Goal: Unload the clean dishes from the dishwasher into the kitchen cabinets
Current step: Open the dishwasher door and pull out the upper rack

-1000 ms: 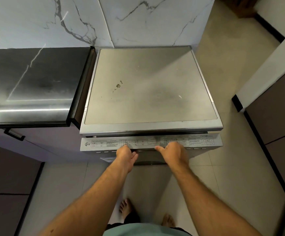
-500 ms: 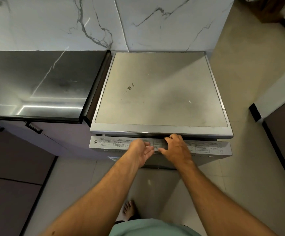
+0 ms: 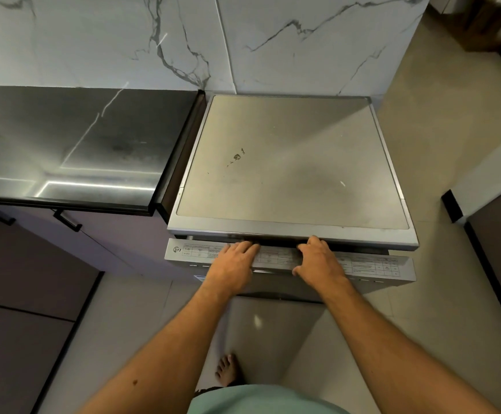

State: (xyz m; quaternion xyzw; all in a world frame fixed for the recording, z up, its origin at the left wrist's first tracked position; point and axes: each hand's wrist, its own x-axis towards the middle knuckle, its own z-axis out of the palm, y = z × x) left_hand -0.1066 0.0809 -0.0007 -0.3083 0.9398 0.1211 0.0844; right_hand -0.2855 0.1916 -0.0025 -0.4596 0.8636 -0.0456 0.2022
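Note:
The silver dishwasher (image 3: 291,162) stands against the marble wall, seen from above. Its door (image 3: 371,265) is ajar by a narrow dark gap, and the printed control strip on the door's top edge shows. My left hand (image 3: 234,264) lies over that top edge left of the middle, fingertips reaching into the gap. My right hand (image 3: 321,264) grips the edge right of the middle, fingers curled into the gap and thumb on the front. No dishes are visible; the inside is hidden.
A dark glossy counter (image 3: 63,144) adjoins the dishwasher on the left, with purple cabinet fronts and black handles (image 3: 66,221) below. Another cabinet block (image 3: 500,234) stands at the right. My bare foot (image 3: 228,369) is on the tiled floor in front of the door.
Both hands have moved up from the door's front onto its top edge, with fingers now in the gap. The view has shifted left and closer.

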